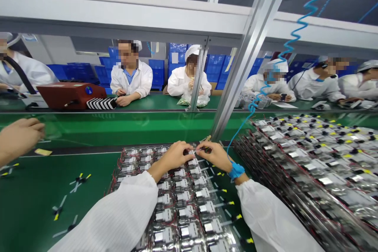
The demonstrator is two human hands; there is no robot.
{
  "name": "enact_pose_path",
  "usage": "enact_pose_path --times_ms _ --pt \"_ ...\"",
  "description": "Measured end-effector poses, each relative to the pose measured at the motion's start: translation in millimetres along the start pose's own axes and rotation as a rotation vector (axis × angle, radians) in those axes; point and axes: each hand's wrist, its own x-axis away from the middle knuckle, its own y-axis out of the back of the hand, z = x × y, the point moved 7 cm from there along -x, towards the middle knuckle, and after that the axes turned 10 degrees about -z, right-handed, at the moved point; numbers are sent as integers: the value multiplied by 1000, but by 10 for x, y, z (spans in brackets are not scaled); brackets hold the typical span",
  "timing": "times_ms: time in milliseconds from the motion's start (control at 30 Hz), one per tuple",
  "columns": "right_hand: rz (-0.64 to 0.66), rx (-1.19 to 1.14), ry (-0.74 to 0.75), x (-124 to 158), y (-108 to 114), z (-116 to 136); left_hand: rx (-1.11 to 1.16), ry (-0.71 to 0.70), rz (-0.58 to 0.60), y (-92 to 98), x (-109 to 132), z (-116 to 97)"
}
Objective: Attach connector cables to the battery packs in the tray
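The step in hand looks like fine fingertip work on one block at the far end of a clear plastic tray (230, 240), which lies mid-tabletop, running from the near edge almost to the far edge of the green tabletop (26, 197). The left hand (175, 155) and right hand (217, 156) meet over its far right corner, fingers bent and nearly touching around a small silver-and-white block (192, 151); whether either set actually grips it, I cannot tell. The next move probably calls for steady, light pressure, without tugging neighbouring parts.

Counted: one tray with three columns of blocks, the total partly hidden by hands and sleeves; five yellow tips along its right side below the right hand; about four groups of loose black, yellow-tipped pieces (58, 208) toward the tabletop's left edge; one stack of loaded clear trays (283, 185) at the right edge, layers uncountable; one blue wrist band (236, 171); six co-workers (130, 75) opposite; one neighbour's hand (25, 133) at left.
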Motion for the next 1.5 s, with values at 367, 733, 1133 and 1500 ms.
enact_pose_path --times_ms 367,733,1133,1500 --pt "30 11 -16 22 -9 -51 6 8 -3 -12 4 -1" --pt "33 -8 -15 20 -54 -50 2 26 -6 -10 -2 -8" --pt "43 54 -1 4 -98 -49 4 5 3 -5 -17 -25" --pt "-43 11 23 47 42 -141 -327 -113 146 116 105 -287"
